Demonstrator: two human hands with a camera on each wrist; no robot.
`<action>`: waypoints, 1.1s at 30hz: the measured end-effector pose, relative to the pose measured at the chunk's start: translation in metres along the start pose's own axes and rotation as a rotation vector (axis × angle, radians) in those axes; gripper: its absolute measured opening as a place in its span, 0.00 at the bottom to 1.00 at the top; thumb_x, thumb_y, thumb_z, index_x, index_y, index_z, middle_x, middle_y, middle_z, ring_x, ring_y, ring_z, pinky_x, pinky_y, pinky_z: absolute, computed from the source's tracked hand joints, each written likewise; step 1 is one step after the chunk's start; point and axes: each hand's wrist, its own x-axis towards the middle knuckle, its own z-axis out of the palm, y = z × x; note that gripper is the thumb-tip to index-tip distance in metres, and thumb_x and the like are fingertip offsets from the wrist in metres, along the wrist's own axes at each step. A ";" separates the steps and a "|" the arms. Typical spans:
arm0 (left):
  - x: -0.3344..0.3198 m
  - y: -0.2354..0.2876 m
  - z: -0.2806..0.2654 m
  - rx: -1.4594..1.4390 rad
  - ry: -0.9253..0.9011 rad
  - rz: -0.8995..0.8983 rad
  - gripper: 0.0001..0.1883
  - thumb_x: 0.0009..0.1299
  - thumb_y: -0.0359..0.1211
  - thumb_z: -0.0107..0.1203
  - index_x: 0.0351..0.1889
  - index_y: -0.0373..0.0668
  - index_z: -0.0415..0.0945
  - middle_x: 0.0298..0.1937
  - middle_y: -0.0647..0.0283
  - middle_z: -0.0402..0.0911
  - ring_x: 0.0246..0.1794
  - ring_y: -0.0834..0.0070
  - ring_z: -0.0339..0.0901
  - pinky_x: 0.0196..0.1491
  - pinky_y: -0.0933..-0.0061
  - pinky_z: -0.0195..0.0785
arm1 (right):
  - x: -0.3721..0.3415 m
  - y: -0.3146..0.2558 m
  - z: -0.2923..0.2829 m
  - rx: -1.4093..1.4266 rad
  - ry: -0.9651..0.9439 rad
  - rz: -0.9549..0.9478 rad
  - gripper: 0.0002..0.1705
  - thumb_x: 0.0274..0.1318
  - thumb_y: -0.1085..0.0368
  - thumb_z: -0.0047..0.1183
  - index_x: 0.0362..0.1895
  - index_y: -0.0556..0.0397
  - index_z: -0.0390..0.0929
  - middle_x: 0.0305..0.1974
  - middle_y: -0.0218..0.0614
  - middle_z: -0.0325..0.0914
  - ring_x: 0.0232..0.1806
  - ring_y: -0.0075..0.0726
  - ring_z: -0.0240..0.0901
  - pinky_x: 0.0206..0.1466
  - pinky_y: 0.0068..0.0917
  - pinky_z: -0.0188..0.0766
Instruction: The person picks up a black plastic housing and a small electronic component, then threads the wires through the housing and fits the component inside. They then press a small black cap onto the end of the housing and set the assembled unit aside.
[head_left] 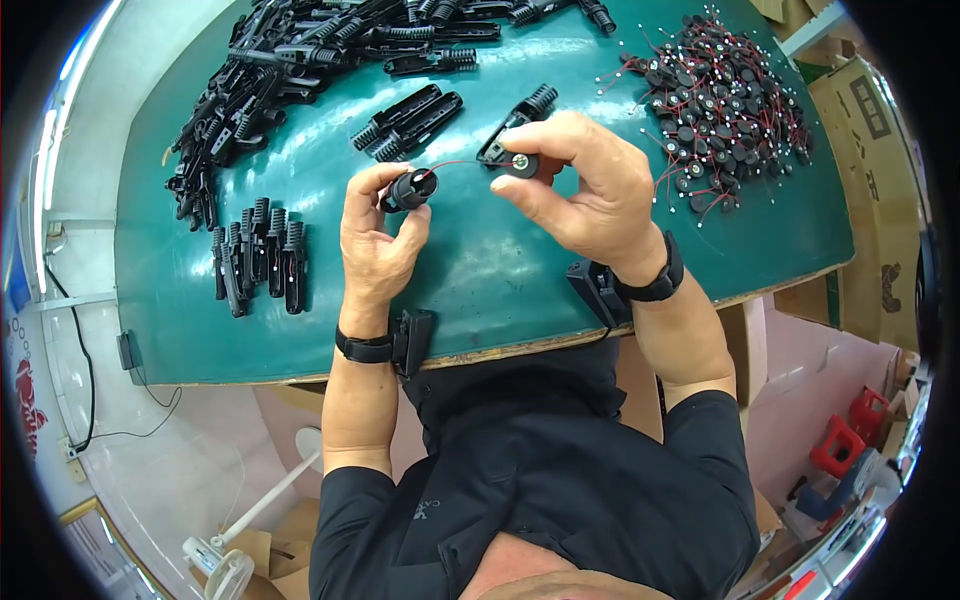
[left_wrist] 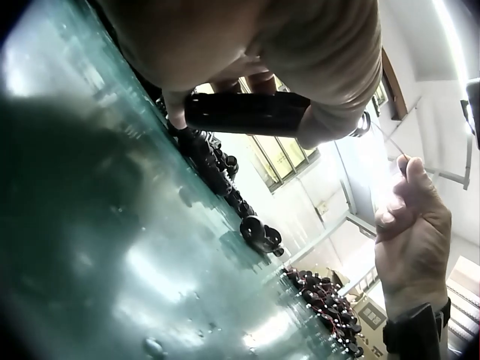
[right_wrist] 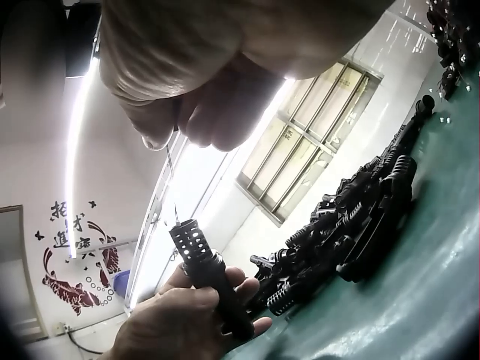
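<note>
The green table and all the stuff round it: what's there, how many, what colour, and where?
Table: one, green, middle of the head view
Tube part: one, black, in the left hand
Round piece: one, black, in the right hand
Wire: one, red, between the hands
Big pile: too many parts to count, black, far left
Grouped parts: about six, black, near left
Paired parts: two, black, mid-table
Lone part: one, black, just past the right hand
Heap of round pieces: uncountable, black with red wires, far right
Boxes: several, brown, beyond the table's right
Shirt: one, black, worn
Wristbands: two, black, one per wrist
Hands: two, bare, over the table
</note>
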 end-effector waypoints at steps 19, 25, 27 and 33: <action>0.000 -0.007 -0.001 -0.052 -0.060 0.089 0.29 0.63 0.14 0.62 0.62 0.41 0.72 0.60 0.59 0.79 0.69 0.63 0.74 0.73 0.59 0.66 | -0.005 -0.001 0.012 -0.020 -0.031 -0.149 0.23 0.44 0.74 0.77 0.47 0.55 0.85 0.34 0.36 0.83 0.22 0.28 0.74 0.25 0.24 0.72; 0.001 -0.006 0.000 -0.039 -0.069 0.110 0.28 0.62 0.14 0.62 0.61 0.41 0.72 0.60 0.59 0.79 0.69 0.63 0.74 0.73 0.59 0.66 | -0.006 0.000 0.014 -0.024 -0.028 -0.155 0.23 0.44 0.73 0.77 0.48 0.55 0.84 0.33 0.37 0.82 0.23 0.31 0.75 0.26 0.25 0.72; 0.001 -0.006 0.000 -0.021 -0.075 0.122 0.28 0.62 0.14 0.62 0.61 0.41 0.73 0.60 0.59 0.79 0.68 0.63 0.75 0.73 0.59 0.66 | -0.006 0.000 0.014 -0.027 -0.030 -0.154 0.23 0.44 0.74 0.77 0.48 0.55 0.84 0.33 0.37 0.82 0.24 0.32 0.75 0.26 0.26 0.72; 0.000 -0.005 0.001 0.002 -0.075 0.134 0.28 0.62 0.14 0.62 0.61 0.40 0.73 0.60 0.58 0.80 0.68 0.63 0.75 0.72 0.59 0.66 | -0.008 0.000 0.016 -0.032 -0.044 -0.143 0.24 0.44 0.74 0.76 0.48 0.55 0.84 0.33 0.37 0.82 0.26 0.36 0.77 0.28 0.28 0.75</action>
